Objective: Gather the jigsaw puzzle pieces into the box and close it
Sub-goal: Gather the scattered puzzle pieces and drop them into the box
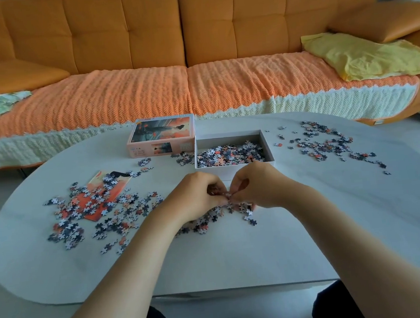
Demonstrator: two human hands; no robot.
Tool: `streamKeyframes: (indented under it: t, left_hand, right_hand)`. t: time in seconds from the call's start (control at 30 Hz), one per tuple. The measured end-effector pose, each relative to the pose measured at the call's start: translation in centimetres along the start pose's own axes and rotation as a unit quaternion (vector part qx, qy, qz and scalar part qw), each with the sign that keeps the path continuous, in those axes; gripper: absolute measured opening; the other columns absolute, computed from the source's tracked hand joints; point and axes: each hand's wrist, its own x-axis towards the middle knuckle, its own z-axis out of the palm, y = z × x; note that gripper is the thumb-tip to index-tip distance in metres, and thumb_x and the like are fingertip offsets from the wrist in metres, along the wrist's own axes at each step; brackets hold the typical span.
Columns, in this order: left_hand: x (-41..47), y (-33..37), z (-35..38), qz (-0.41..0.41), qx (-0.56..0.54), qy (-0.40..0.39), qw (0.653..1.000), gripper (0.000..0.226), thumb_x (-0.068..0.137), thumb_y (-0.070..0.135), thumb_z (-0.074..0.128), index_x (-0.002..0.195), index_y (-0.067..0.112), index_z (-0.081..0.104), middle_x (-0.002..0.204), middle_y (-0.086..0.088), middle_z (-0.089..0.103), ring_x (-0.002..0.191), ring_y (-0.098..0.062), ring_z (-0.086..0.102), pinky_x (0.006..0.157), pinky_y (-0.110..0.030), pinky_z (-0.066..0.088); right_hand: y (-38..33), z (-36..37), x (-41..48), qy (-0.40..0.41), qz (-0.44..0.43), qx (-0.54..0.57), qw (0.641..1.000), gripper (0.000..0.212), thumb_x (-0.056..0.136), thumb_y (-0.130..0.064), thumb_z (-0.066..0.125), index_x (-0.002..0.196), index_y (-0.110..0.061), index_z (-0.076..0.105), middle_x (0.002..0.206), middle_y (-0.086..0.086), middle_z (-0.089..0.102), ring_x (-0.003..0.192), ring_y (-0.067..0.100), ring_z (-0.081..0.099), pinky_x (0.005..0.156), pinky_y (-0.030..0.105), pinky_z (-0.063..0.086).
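Observation:
An open white box (267,144) sits mid-table, partly filled with puzzle pieces (229,154). Its lid (160,135), printed with an orange picture, lies just left of it. Loose pieces lie in a wide patch on the left (93,211), in a small heap in front of the box (234,211) and scattered on the right (328,142). My left hand (197,198) and my right hand (255,187) meet over the front heap, fingers curled, pinching pieces between them. The pieces under my palms are hidden.
A printed picture sheet (99,192) lies under the left patch of pieces. The white table (313,226) ends near my knees. Behind it stands an orange sofa (181,33) with a knitted throw and a yellow cloth (363,54).

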Motion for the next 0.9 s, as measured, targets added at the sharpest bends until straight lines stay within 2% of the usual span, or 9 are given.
streamKeyframes:
  t: [0.1,0.17,0.3,0.4,0.5,0.6,0.67,0.8,0.9]
  left_hand:
    - [0.8,0.8,-0.8,0.0,-0.037,0.027,0.999,0.012,0.079,0.029,0.08,0.086,0.027,0.071,0.08,0.012,0.067,0.074,-0.005,0.061,0.062,-0.02,0.043]
    - [1.6,1.4,-1.6,0.009,-0.063,0.065,0.996,0.011,0.079,0.028,0.08,0.084,0.027,0.07,0.077,0.011,0.067,0.073,-0.009,0.061,0.062,-0.023,0.045]
    - [4.0,1.9,-2.6,0.021,-0.112,0.135,0.984,0.01,0.08,0.026,0.079,0.086,0.025,0.071,0.08,0.01,0.069,0.074,-0.005,0.063,0.064,-0.023,0.047]
    - [5.8,1.6,-2.3,0.028,-0.098,0.166,0.981,0.014,0.08,0.024,0.079,0.092,0.021,0.072,0.086,0.008,0.071,0.081,-0.008,0.066,0.074,-0.029,0.055]
    - [6.5,0.6,-1.6,0.026,-0.045,0.167,0.985,0.024,0.085,0.018,0.074,0.108,0.02,0.07,0.102,0.005,0.07,0.094,-0.009,0.064,0.089,-0.029,0.052]
    - [6.3,-0.1,-1.5,0.042,0.004,0.153,0.987,0.037,0.086,0.017,0.073,0.122,0.021,0.066,0.116,0.003,0.067,0.106,-0.012,0.06,0.092,-0.024,0.044]
    - [6.0,-0.1,-1.8,0.06,0.024,0.144,0.988,0.037,0.086,0.02,0.073,0.122,0.021,0.065,0.117,0.004,0.065,0.106,-0.011,0.058,0.089,-0.022,0.041]
    - [4.4,-0.1,-2.1,0.107,0.059,0.172,0.978,0.023,0.086,0.025,0.072,0.109,0.025,0.068,0.105,0.008,0.059,0.098,-0.012,0.055,0.084,-0.032,0.048]
    - [2.4,-0.1,-2.2,0.128,0.055,0.156,0.978,0.016,0.085,0.022,0.073,0.1,0.024,0.068,0.097,0.01,0.056,0.084,-0.009,0.057,0.076,-0.034,0.051]
  right_hand:
    - [-0.3,-1.3,0.3,0.03,-0.002,0.041,0.999,0.008,0.078,-0.018,0.078,0.075,-0.022,0.071,0.074,-0.004,0.072,0.056,0.012,0.07,0.063,0.031,0.06]
    - [-0.6,-2.2,0.7,0.079,-0.008,0.065,0.995,0.008,0.079,-0.018,0.078,0.075,-0.02,0.071,0.071,-0.003,0.071,0.054,0.012,0.069,0.058,0.029,0.057]
    - [-0.8,-3.1,2.1,0.197,-0.028,0.126,0.972,0.008,0.076,-0.015,0.08,0.076,-0.017,0.073,0.064,0.0,0.069,0.051,0.015,0.068,0.047,0.026,0.051]
    - [-0.5,-2.7,3.5,0.255,-0.043,0.118,0.959,0.005,0.077,-0.015,0.079,0.08,-0.016,0.075,0.067,0.002,0.07,0.056,0.018,0.067,0.058,0.031,0.057]
    - [0.2,-2.1,4.3,0.244,-0.031,0.05,0.968,0.011,0.081,-0.019,0.076,0.092,-0.02,0.077,0.081,0.0,0.073,0.076,0.017,0.066,0.069,0.029,0.052]
    - [1.0,-1.9,4.5,0.205,-0.043,-0.009,0.978,0.023,0.087,-0.015,0.067,0.108,-0.023,0.074,0.1,-0.001,0.071,0.092,0.016,0.063,0.079,0.022,0.045]
    - [1.2,-2.0,4.3,0.217,-0.066,-0.027,0.974,0.025,0.088,-0.01,0.063,0.107,-0.022,0.074,0.101,-0.001,0.07,0.091,0.016,0.061,0.079,0.019,0.043]
    - [0.8,-2.0,2.9,0.26,-0.163,-0.032,0.951,0.024,0.085,0.0,0.063,0.093,-0.017,0.078,0.09,-0.001,0.071,0.072,0.004,0.054,0.068,0.001,0.036]
    - [0.4,-1.7,1.5,0.215,-0.199,-0.025,0.956,0.02,0.084,-0.003,0.066,0.09,-0.017,0.078,0.087,-0.003,0.074,0.069,-0.001,0.052,0.069,0.001,0.037]
